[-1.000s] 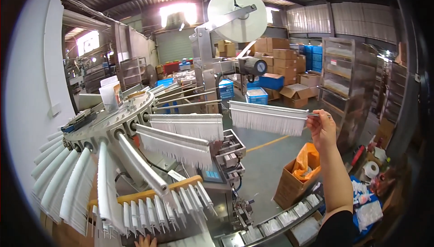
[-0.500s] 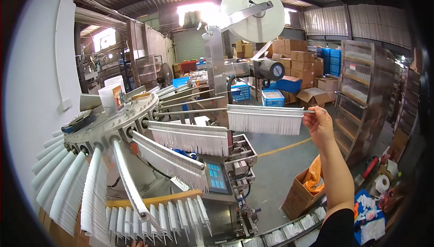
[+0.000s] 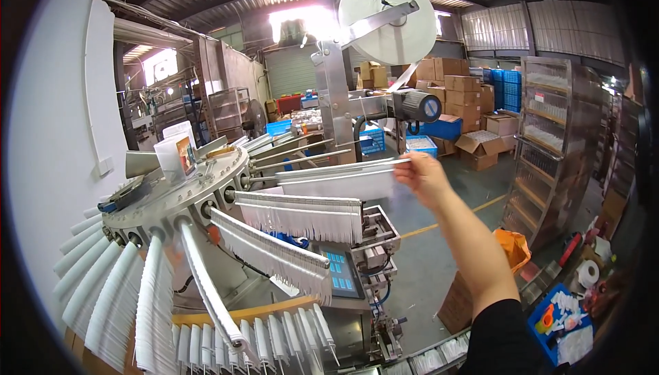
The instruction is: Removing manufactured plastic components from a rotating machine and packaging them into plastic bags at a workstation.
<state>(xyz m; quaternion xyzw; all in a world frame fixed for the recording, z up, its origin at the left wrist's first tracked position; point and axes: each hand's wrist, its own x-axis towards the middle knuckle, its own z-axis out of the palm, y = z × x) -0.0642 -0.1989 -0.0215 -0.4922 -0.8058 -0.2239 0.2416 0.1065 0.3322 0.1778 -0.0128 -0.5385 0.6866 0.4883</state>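
Observation:
My right hand (image 3: 420,172) pinches the outer end of a thin rod hung with a dense row of white strips (image 3: 336,181). The strips are blurred by motion. This loaded rod lies in line with a spoke of the round metal turntable (image 3: 175,203), close to its rim. Just below it, another row of white strips (image 3: 302,217) hangs from a neighbouring spoke. Several more spokes around the near and left side carry similar white bundles (image 3: 154,299). My left hand is out of view.
A large white roll (image 3: 388,21) is mounted above on a steel post (image 3: 334,100), with a motor (image 3: 420,106) below. A touch screen (image 3: 341,272) sits under the spokes. Loaded rods rest along a wooden rack (image 3: 254,310). A shelf rack (image 3: 546,141) stands right.
My right hand has moved left toward the turntable, carrying the rod of white strips farther along the spoke. Fingers faintly visible at the lower edge have gone. The view has shifted slightly.

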